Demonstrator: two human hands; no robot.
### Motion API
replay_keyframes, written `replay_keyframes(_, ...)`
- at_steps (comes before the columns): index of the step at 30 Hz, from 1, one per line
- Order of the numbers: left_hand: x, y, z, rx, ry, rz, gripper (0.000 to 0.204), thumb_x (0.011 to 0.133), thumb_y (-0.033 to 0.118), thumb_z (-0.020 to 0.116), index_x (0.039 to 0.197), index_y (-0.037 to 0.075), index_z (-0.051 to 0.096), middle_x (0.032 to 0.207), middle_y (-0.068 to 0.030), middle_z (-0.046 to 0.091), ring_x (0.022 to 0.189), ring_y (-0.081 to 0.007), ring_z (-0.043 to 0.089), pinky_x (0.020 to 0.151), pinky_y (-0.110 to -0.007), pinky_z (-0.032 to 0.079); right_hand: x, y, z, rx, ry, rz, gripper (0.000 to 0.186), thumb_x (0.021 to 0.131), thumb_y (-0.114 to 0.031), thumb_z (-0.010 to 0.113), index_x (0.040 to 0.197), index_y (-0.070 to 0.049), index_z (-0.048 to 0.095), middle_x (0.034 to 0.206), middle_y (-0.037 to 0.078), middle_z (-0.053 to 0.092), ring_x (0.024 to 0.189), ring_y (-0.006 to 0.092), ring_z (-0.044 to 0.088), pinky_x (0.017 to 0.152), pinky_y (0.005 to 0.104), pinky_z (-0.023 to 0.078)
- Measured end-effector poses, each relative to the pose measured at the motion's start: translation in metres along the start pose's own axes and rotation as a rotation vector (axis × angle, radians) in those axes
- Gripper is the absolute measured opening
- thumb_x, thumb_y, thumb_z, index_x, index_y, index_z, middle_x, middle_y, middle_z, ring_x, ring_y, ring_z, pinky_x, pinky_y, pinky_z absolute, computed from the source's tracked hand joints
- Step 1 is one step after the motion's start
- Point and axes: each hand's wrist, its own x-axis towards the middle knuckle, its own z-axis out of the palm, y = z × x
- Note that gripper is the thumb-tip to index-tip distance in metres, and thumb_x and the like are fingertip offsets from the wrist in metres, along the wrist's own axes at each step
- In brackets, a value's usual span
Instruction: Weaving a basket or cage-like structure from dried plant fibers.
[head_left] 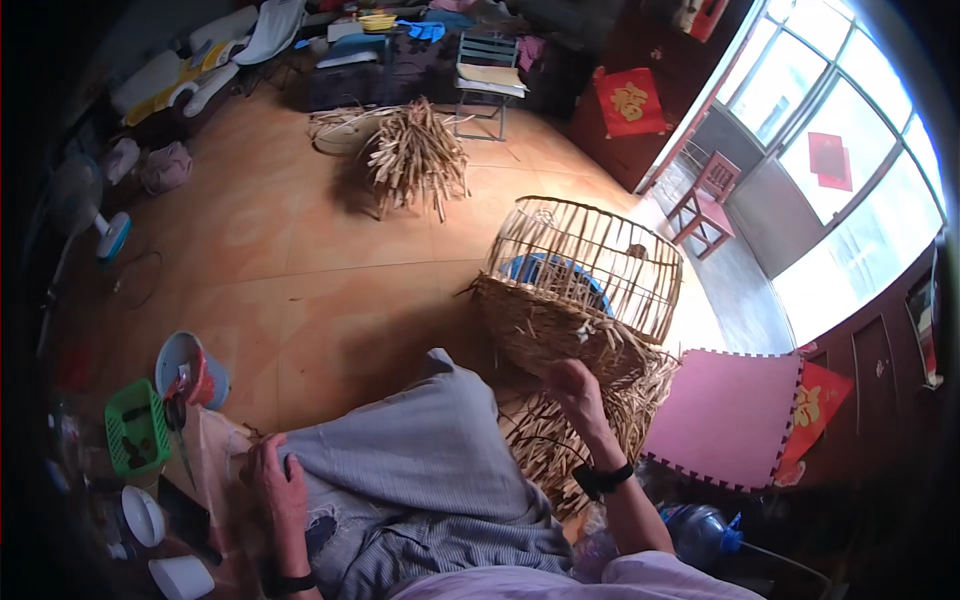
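Woven basket (560, 320) (half-finished) gripped by right hand (578, 385); left hand (275, 480) flat on knee (420, 450).

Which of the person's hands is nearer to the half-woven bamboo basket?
Right. The right hand touches the woven base of the bamboo basket; the left hand rests on the grey trouser knee, well apart.

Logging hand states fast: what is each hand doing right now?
Left hand: resting flat on the grey trouser leg, fingers loosely open, holding nothing.
Right hand: fingers against the woven base of the bamboo basket; grip cannot be told.
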Motion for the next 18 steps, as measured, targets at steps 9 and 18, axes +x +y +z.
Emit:
replay_keyframes(9, 0.001, 0.009, 0.008, 0.046, 0.043, 0.047, 0.033, 0.094, 0.003, 0.068, 0.127, 0.003, 0.067, 0.128, -0.0193, 0.071, 0.126, -0.0411, 0.066, 0.112, -0.051, 0.05, 0.075, -0.021, -0.111, -0.505, 0.611, -0.284, 0.011, 0.108, -0.007, 0.071, 0.118, -0.002, 0.074, 0.105, 0.012, 0.076, 0.089, 0.024, 0.071, 0.079, 0.0386, 0.058)
replay_keyframes(18, 0.001, 0.021, -0.002, 0.053, 0.079, 0.112, 0.023, 0.091, 0.002, 0.068, 0.114, 0.002, 0.068, 0.121, -0.0176, 0.072, 0.121, -0.0405, 0.068, 0.108, -0.048, 0.053, 0.098, 0.007, -0.124, -0.195, 0.264, 0.301, 0.037, 0.115, -0.037, 0.067, 0.099, -0.003, 0.074, 0.07, 0.0, 0.063, 0.061, 0.0103, 0.056, 0.057, 0.0316, 0.046)
